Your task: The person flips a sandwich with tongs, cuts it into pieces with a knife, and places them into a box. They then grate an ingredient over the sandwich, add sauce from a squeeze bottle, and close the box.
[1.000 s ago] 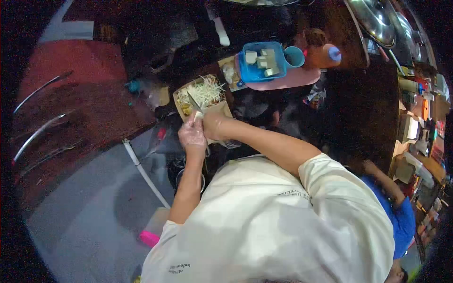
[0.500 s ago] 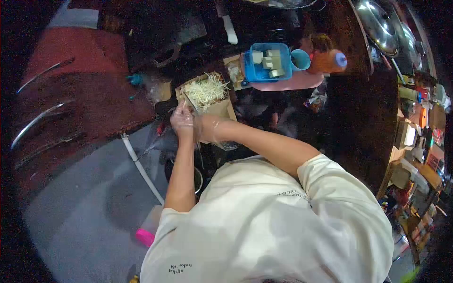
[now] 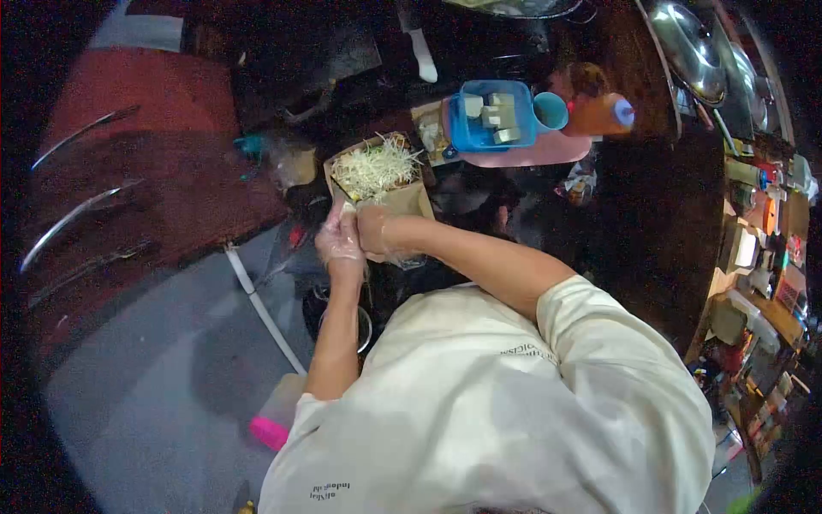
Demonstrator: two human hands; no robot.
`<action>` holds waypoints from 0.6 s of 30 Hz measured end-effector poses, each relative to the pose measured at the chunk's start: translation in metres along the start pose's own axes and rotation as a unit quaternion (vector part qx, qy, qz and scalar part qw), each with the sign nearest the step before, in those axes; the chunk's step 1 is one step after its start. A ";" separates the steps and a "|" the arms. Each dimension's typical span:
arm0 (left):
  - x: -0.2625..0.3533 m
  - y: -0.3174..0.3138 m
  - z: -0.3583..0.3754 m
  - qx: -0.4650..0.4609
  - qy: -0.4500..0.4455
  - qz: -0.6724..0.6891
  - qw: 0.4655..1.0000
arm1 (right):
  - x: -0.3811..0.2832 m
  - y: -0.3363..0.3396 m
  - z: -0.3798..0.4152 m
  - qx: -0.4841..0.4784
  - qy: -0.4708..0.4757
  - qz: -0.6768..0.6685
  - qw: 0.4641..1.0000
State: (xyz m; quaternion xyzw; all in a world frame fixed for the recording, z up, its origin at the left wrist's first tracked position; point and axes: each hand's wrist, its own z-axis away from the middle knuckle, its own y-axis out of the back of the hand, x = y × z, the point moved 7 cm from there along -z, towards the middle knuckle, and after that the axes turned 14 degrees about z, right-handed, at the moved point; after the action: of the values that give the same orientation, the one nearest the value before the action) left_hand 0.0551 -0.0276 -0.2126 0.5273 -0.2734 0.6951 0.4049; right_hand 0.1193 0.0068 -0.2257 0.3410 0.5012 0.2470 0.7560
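Observation:
My left hand (image 3: 341, 238), in a clear plastic glove, is closed with its fingertips pointing up at the near left corner of a brown cardboard box (image 3: 411, 201). A small pale piece (image 3: 348, 208) shows at those fingertips. Pressed close beside it, my right hand (image 3: 377, 233) is also gloved and its fingers are curled in. I cannot tell what is gripped between the two hands. Pale thin shreds (image 3: 377, 167), like bean sprouts or shredded cabbage, are heaped in the box just beyond them.
A blue container (image 3: 492, 137) of white blocks stands on a pink board (image 3: 548, 150) beside a teal cup (image 3: 549, 111) and an orange bottle (image 3: 604, 116). A white-handled utensil (image 3: 423, 56) lies farther back. Shelves of goods (image 3: 762, 248) line the right.
My hands have drawn slightly back towards me and closer together. The dark, thin tool over the box corner is less visible, and a pale piece now shows at my left fingertips.

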 end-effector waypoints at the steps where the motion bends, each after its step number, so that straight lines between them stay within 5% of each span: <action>1: -0.001 0.000 -0.004 -0.008 -0.011 -0.012 1.000 | 0.006 -0.010 -0.006 -0.001 -0.002 0.001 1.000; 4: -0.024 0.010 -0.021 0.050 0.014 -0.024 0.998 | 0.000 -0.025 -0.011 -0.024 0.070 0.103 0.992; 10: -0.013 0.008 -0.040 0.042 -0.038 -0.095 0.994 | 0.010 0.013 0.006 -0.015 -0.092 -0.004 0.996; 13: -0.012 0.007 -0.049 0.038 -0.064 -0.171 0.982 | 0.012 0.013 0.009 -0.019 -0.079 0.002 0.997; 15: -0.008 0.004 -0.051 0.034 -0.065 -0.190 0.979 | 0.004 -0.006 -0.006 0.058 0.067 0.077 0.993; 18: -0.012 0.004 -0.056 0.051 -0.042 -0.153 0.986 | 0.002 -0.024 -0.013 0.022 0.070 0.146 0.987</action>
State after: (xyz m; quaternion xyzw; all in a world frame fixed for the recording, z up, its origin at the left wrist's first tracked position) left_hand 0.0241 0.0121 -0.2400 0.6117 -0.1707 0.6154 0.4669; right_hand 0.1088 -0.0034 -0.2483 0.4090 0.5034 0.3666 0.6670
